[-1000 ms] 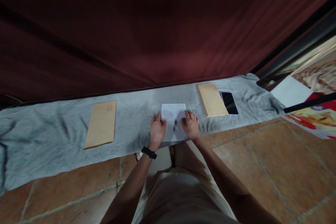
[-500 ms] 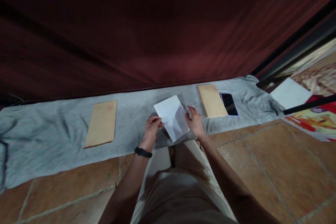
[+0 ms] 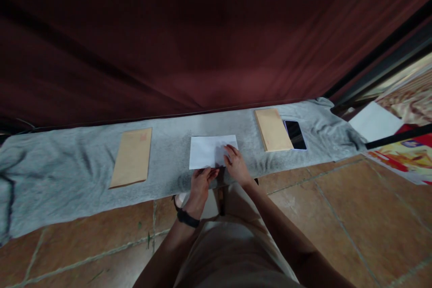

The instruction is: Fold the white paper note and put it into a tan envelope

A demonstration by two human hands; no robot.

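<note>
A white sheet of paper, possibly folded, lies lengthwise across the grey cloth in front of me. My left hand, with a dark band on its wrist, is at the paper's near edge, thumb and fingers closed along that edge. From the right, my right hand reaches over the paper's right part with its fingers stretched out; it appears to rest on the surface. Left of the paper lies one brown envelope with a faint reddish mark. To the right lies a stack of brown envelopes.
A phone with a purple edge touches the envelope stack. Grey cloth covers the long narrow surface, with a dark red curtain behind. A white sheet and a colourful printed package are at far right, beyond a dark bar.
The paper has turned from a slanted, raised position to lying straight across the cloth. My left hand has moved from its left side to the near edge; my right hand has shifted left over it.
</note>
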